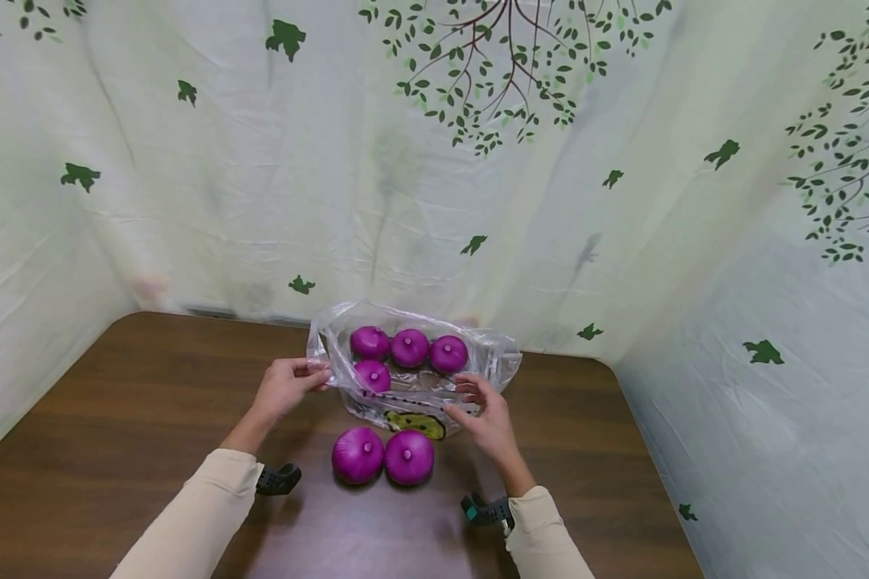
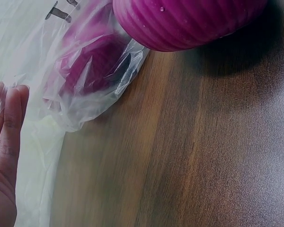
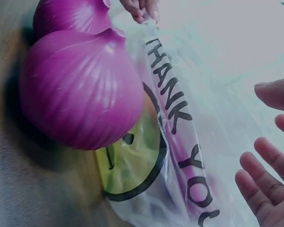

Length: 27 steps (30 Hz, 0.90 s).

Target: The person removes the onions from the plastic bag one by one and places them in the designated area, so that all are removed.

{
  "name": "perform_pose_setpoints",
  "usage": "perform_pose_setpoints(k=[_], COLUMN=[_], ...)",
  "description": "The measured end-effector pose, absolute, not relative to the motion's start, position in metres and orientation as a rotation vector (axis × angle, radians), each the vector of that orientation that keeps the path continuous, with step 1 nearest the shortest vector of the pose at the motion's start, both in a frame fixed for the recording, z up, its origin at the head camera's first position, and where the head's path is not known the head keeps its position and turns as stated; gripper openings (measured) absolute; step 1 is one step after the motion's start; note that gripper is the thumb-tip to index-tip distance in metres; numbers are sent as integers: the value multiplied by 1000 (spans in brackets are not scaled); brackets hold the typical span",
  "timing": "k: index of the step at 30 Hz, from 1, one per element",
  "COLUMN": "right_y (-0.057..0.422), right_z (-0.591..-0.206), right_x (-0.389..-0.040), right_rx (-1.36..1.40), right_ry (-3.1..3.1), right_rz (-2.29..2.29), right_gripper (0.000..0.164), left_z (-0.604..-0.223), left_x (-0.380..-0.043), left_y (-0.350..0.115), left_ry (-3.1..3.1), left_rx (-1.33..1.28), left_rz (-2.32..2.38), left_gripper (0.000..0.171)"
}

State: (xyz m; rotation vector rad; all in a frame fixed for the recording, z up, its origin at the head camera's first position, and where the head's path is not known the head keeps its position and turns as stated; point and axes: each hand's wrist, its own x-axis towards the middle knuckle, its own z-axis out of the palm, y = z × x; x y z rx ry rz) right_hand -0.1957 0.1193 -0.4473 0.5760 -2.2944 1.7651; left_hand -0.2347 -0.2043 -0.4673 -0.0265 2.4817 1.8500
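Note:
A clear plastic bag (image 1: pixel 495 354) printed with "THANK YOU" and a yellow smiley face lies with its mouth spread at the back of the table. Several purple onions (image 1: pixel 409 348) sit inside it. My left hand (image 1: pixel 289 390) pinches the bag's left edge between thumb and fingertips. At the bag's right front my right hand (image 1: pixel 488 418) hovers with fingers spread and nothing in them; the right wrist view shows a gap between the fingers (image 3: pixel 255 177) and thumb. In front of the bag stand two more onions, a left one (image 1: pixel 358 456) and a right one (image 1: pixel 408 457), side by side.
The brown wooden table (image 1: pixel 152 402) has rounded back corners. A pale curtain (image 1: pixel 224 201) with green leaf prints hangs close behind the bag and along both sides. Dark straps with camera mounts (image 1: pixel 278 480) are on both wrists.

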Motion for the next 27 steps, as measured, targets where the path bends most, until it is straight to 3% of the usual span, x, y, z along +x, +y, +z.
perform_pose_setpoints(k=[21, 27], right_y=[121, 133], right_z=[-425, -457], right_x=[-245, -276], right_rx=[614, 593], right_ry=[-2583, -2631], right_rz=[1614, 1590], right_gripper=[48, 54], left_z=[-466, -466], left_x=[-233, -233], left_y=[-207, -207], left_ry=[2478, 2472], left_rx=[-37, -31], left_rz=[1836, 1847], left_gripper=[32, 31])
